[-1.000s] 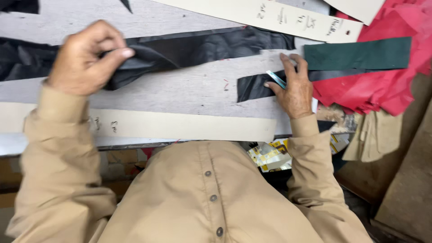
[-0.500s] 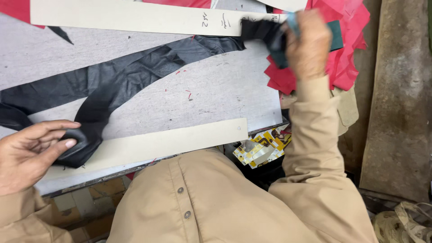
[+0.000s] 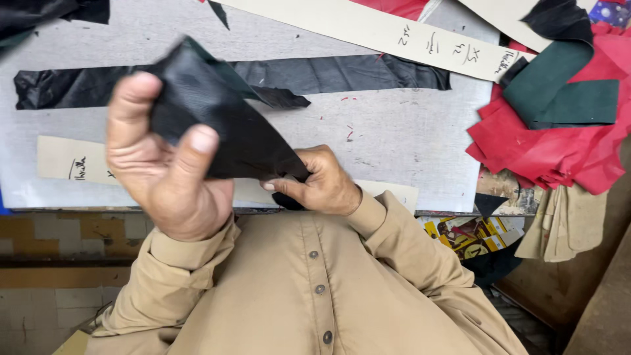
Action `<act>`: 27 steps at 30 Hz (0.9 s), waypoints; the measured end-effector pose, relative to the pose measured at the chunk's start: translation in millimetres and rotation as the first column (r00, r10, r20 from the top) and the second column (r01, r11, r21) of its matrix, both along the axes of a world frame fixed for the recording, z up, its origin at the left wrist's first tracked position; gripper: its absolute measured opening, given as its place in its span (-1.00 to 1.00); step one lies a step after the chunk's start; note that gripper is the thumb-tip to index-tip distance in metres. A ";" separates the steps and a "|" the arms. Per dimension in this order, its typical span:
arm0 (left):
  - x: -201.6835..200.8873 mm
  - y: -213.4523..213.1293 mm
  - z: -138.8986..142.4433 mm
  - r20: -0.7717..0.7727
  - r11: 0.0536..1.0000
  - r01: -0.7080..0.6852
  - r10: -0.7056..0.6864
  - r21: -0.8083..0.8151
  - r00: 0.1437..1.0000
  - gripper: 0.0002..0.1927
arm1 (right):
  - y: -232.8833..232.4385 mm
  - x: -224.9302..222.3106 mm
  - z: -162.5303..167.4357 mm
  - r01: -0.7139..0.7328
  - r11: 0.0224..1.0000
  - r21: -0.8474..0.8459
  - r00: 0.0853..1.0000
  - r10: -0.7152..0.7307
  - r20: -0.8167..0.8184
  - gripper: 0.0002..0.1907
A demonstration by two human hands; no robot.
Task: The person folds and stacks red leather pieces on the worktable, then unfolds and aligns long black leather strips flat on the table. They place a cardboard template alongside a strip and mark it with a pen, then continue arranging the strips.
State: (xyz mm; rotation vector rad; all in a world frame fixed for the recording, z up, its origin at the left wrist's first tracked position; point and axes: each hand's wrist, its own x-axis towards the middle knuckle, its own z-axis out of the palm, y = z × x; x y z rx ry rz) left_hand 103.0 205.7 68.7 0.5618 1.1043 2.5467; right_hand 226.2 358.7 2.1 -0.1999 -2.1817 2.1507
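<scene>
Holding a black leather piece above the near edge of the grey table, the left hand pinches its upper end between thumb and fingers, while the right hand pinches its lower corner. A long black strip lies flat behind; red scraps and green pieces crowd the right edge.

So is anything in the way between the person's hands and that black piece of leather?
Nothing visible is. Both hands already hold the black leather piece: the left hand pinches its upper end, the right hand grips its lower corner, above the grey work board.
</scene>
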 end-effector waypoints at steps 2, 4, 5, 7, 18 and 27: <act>-20.2 -14.2 0.0 -0.055 0.987 -0.159 0.159 -0.003 0.986 -0.57 | 2.8 0.9 -2.5 -0.073 0.997 0.041 0.994 0.069 0.082 -0.90; -48.2 -38.3 -8.1 -0.107 0.959 -0.281 0.277 -0.028 0.955 -0.60 | 18.6 15.3 -4.8 -0.159 0.986 0.057 0.984 0.153 0.090 -0.93; -61.8 -54.0 -14.3 -0.132 0.942 -0.332 0.323 -0.047 0.937 -0.61 | 26.5 26.4 -7.1 -0.123 0.988 0.095 0.979 0.105 0.172 -0.92; -89.4 -84.5 -30.1 -0.170 0.905 -0.417 0.400 -0.081 0.901 -0.64 | 46.7 51.0 -11.6 -0.086 0.982 0.168 0.969 0.043 0.242 -0.88; -190.8 -147.2 -158.4 -0.094 0.768 -0.556 0.558 -0.318 0.824 -0.47 | 158.9 114.5 -63.6 0.258 0.876 0.408 0.776 -0.439 0.453 -0.87; -195.3 -177.5 -171.6 -0.552 0.530 -0.663 0.379 -0.529 0.743 -0.26 | 157.0 131.4 -81.8 0.543 0.656 0.524 0.686 -0.707 0.174 -0.85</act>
